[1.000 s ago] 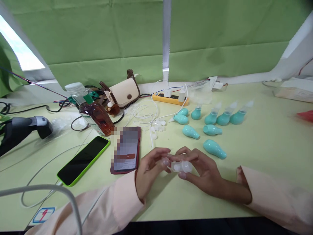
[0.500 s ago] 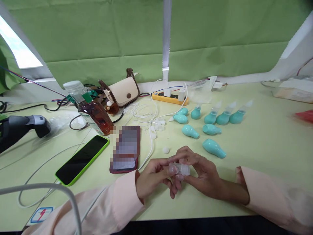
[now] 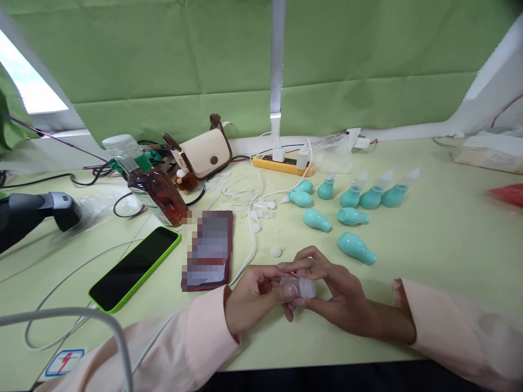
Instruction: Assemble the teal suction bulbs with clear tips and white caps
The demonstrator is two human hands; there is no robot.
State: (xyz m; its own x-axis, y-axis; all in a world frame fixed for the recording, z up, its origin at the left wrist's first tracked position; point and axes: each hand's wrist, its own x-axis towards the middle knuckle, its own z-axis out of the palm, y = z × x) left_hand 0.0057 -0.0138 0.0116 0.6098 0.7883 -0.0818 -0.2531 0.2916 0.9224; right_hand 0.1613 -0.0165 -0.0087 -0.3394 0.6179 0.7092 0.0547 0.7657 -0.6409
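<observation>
A small clear plastic tube piece with a wider collar (image 3: pixel 307 288) is held between both hands, low over the table. My left hand (image 3: pixel 257 298) is closed on its left part, thumb on top. The fingers of my right hand (image 3: pixel 341 286) are closed round the collar end, with the thumb below. Just beyond my hands sits a small white round piece (image 3: pixel 276 251). Loose turquoise rubber bulbs (image 3: pixel 356 249) lie on their sides ahead and to the right. Behind them stand several turquoise bulbs with clear pointed tips (image 3: pixel 371 196).
Small clear plastic parts (image 3: pixel 265 209) lie beside a white cable. Left of my hands are a phone in a dark red case (image 3: pixel 208 250) and a green-edged phone (image 3: pixel 134 268). Farther back are a bottle of brown liquid (image 3: pixel 157 193), a cream handbag (image 3: pixel 206 155) and a yellow power strip (image 3: pixel 263 161).
The tube piece has turned slightly between my fingers, and its collar now shows more. My left fingers below it have curled in. The view has shifted a little.
</observation>
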